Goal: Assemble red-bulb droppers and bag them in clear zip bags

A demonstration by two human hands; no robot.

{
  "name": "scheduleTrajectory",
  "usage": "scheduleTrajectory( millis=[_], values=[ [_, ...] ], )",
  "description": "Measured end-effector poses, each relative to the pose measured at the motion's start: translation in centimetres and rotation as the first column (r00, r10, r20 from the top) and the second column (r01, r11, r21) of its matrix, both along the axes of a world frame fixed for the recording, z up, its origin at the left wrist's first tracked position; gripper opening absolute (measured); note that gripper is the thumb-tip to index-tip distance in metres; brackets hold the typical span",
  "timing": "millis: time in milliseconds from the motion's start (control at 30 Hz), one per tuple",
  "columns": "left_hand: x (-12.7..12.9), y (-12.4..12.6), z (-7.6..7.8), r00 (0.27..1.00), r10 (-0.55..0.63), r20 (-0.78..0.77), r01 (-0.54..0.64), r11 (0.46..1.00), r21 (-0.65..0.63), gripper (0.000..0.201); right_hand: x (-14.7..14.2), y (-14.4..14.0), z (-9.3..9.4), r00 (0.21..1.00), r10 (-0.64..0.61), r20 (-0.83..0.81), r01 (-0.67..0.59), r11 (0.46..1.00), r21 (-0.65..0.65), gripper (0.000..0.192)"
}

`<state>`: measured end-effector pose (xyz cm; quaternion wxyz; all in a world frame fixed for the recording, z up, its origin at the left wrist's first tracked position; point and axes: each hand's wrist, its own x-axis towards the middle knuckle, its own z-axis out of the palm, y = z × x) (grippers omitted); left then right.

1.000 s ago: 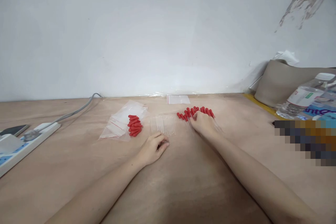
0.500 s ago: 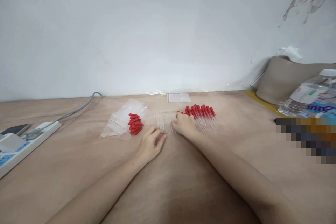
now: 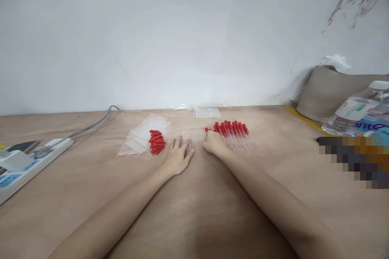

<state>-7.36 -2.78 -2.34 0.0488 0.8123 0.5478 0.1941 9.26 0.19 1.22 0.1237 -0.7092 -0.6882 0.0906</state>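
My left hand (image 3: 178,155) lies flat on the brown table (image 3: 194,210), its fingers spread over the left side of a row of clear glass tubes (image 3: 194,139). My right hand (image 3: 215,144) rests at the right end of that row, fingers curled on the tubes; I cannot tell whether it grips one. Just right of it lies a row of droppers with red bulbs (image 3: 232,131). A small heap of loose red rubber bulbs (image 3: 157,142) sits left of my left hand, on clear zip bags (image 3: 138,141).
A white power strip (image 3: 21,164) with a grey cable (image 3: 88,127) lies at the left edge, next to a dark phone (image 3: 22,146). Another small zip bag (image 3: 207,112) is near the wall. At the right stand a plastic water bottle (image 3: 354,113) and a beige bag (image 3: 325,89).
My right hand has moved left from the red-bulb droppers to the clear tubes. My left hand has slid forward and opened flat onto the tubes.
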Motion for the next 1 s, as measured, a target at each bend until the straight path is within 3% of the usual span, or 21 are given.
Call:
scheduleTrajectory(
  millis=[167, 400, 500, 600, 667, 767, 867, 1000],
  values=[
    [1.3, 0.7, 0.0, 0.997, -0.076, 0.009, 0.076, 0.997, 0.009, 0.049, 1.0, -0.4, -0.1, 1.000, 0.002, -0.004, -0.002, 1.000, 0.021, 0.028],
    [2.2, 0.5, -0.1, 0.998, -0.055, 0.037, 0.052, 0.995, 0.091, 0.047, 1.8, -0.6, -0.3, 0.996, 0.021, -0.089, -0.009, 0.991, 0.134, 0.029],
    [0.6, 1.2, 1.4, 0.999, 0.019, 0.038, -0.027, 0.972, 0.231, 0.042, 2.5, -1.1, -1.0, 0.979, 0.087, -0.186, -0.034, 0.962, 0.271, 0.028],
    [-3.0, 2.9, 3.1, 0.989, 0.147, 0.018, -0.145, 0.934, 0.325, 0.041, 4.1, -2.4, -2.5, 0.952, 0.215, -0.218, -0.096, 0.885, 0.456, 0.027],
    [-5.9, 3.9, 3.5, 0.977, 0.213, 0.026, -0.211, 0.933, 0.291, 0.043, 5.7, -3.5, -3.6, 0.939, 0.288, -0.185, -0.144, 0.822, 0.551, 0.028],
    [-8.9, 4.7, 2.7, 0.988, 0.145, 0.052, -0.152, 0.973, 0.175, 0.045, 7.8, -4.9, -4.8, 0.928, 0.349, -0.133, -0.192, 0.751, 0.631, 0.028],
    [-9.3, 4.6, 1.5, 0.994, 0.072, 0.083, -0.086, 0.980, 0.181, 0.045, 8.9, -5.5, -5.1, 0.928, 0.350, -0.125, -0.187, 0.732, 0.656, 0.027],
    [-6.9, 4.2, 1.3, 0.969, 0.142, 0.204, -0.185, 0.960, 0.212, 0.036, 9.1, -5.2, -5.2, 0.927, 0.335, -0.169, -0.143, 0.731, 0.667, 0.026]
  ],
)
